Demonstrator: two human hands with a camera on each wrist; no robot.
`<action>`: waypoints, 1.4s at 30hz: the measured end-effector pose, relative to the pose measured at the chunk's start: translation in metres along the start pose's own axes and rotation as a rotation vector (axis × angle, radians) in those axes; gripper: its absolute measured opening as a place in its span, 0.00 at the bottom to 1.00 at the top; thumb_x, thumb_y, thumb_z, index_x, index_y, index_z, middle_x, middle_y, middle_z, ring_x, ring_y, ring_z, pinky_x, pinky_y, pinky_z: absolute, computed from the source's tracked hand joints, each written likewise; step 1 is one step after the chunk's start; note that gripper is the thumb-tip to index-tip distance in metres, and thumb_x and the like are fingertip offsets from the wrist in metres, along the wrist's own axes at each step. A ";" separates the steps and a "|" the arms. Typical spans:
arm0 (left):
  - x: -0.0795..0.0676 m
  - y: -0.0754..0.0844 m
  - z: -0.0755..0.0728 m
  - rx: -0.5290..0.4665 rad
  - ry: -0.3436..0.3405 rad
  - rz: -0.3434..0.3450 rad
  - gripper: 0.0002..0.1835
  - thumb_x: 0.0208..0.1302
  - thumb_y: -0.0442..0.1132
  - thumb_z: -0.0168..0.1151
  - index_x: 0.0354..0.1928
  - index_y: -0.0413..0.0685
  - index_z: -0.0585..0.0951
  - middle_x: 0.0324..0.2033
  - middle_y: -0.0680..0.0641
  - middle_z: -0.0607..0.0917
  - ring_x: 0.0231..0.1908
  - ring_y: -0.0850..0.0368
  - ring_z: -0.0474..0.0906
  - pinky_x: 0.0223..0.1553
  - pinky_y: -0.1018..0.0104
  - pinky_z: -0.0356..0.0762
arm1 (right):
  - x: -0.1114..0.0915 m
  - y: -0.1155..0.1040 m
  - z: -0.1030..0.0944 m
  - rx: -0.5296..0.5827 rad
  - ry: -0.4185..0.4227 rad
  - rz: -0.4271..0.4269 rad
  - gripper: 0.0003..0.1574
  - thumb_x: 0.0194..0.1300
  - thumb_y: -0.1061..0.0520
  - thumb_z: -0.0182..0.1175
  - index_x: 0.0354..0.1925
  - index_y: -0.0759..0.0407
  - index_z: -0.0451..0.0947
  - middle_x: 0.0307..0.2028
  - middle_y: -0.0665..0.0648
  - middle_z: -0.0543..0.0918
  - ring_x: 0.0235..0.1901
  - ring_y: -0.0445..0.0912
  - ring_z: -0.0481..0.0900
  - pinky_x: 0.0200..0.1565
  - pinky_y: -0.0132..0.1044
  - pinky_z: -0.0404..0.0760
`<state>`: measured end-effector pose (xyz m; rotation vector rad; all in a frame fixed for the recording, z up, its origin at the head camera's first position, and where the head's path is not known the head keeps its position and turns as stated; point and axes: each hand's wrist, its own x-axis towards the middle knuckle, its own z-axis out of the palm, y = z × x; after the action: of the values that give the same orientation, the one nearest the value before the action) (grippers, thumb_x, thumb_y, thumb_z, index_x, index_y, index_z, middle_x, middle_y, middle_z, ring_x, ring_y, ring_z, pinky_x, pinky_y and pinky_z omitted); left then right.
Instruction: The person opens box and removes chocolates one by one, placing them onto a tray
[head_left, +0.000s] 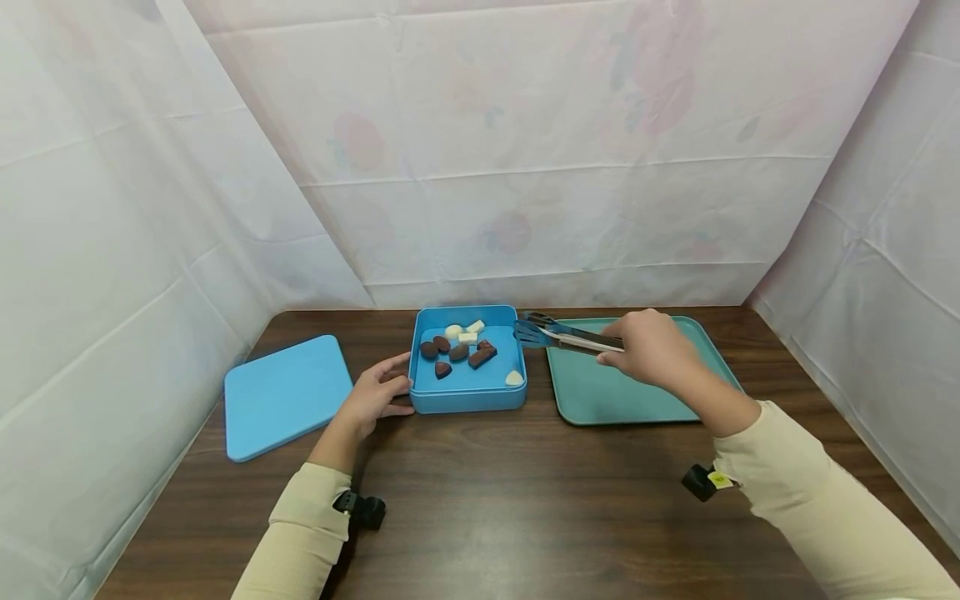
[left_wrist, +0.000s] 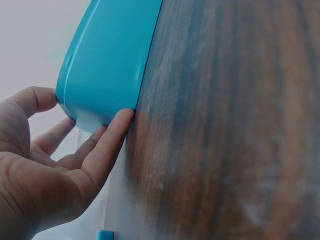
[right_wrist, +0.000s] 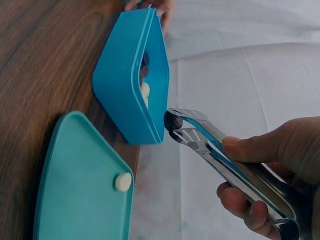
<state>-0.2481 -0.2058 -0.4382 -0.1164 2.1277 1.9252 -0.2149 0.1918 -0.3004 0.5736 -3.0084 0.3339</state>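
Note:
My right hand [head_left: 651, 348] grips metal tongs [right_wrist: 225, 162] between thumb and fingers. At their tips they pinch a dark chocolate piece [right_wrist: 172, 121], close by the right wall of a blue box [head_left: 468, 402]. Inside the box lie several brown chocolates [head_left: 459, 353] and several white pieces [head_left: 453, 332], one of them alone in the near right corner. My left hand [head_left: 369, 398] touches the box's left side with spread fingers; in the left wrist view its fingertips rest along the rounded wall and lower edge.
A teal tray [head_left: 600, 400] lies right of the box, partly beneath my right hand. On it sits a white round piece [right_wrist: 123, 182], hidden in the head view. A flat blue lid [head_left: 288, 396] lies at the left. Pale cloth [head_left: 480, 208] hangs behind the wooden table [head_left: 510, 500].

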 end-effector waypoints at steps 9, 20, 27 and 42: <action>-0.022 0.021 0.007 0.011 -0.018 0.003 0.32 0.69 0.33 0.51 0.74 0.44 0.59 0.67 0.29 0.61 0.62 0.33 0.67 0.51 0.44 0.77 | -0.011 0.018 0.002 0.013 0.011 0.013 0.24 0.60 0.53 0.69 0.50 0.67 0.83 0.32 0.59 0.87 0.21 0.44 0.78 0.27 0.43 0.79; -0.003 0.001 0.000 -0.002 -0.006 0.003 0.31 0.70 0.33 0.50 0.75 0.49 0.59 0.68 0.31 0.61 0.63 0.34 0.67 0.48 0.46 0.81 | -0.024 0.042 0.011 0.056 -0.008 0.081 0.22 0.60 0.52 0.69 0.48 0.66 0.84 0.33 0.58 0.86 0.24 0.43 0.77 0.25 0.41 0.76; 0.000 -0.003 -0.001 0.011 0.005 0.022 0.31 0.71 0.34 0.51 0.74 0.51 0.60 0.67 0.32 0.62 0.62 0.35 0.69 0.46 0.48 0.82 | -0.032 0.054 0.020 0.091 -0.003 0.109 0.22 0.60 0.53 0.69 0.48 0.68 0.84 0.31 0.57 0.86 0.20 0.42 0.73 0.22 0.38 0.71; -0.020 0.020 0.006 0.001 -0.026 0.002 0.32 0.69 0.33 0.51 0.74 0.44 0.59 0.68 0.29 0.60 0.63 0.33 0.67 0.50 0.45 0.79 | -0.044 0.061 0.040 0.125 -0.041 0.118 0.20 0.59 0.55 0.69 0.44 0.69 0.84 0.22 0.50 0.82 0.17 0.42 0.66 0.20 0.35 0.65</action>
<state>-0.2330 -0.2002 -0.4148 -0.0886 2.1132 1.9169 -0.1976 0.2535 -0.3559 0.4170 -3.0845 0.5270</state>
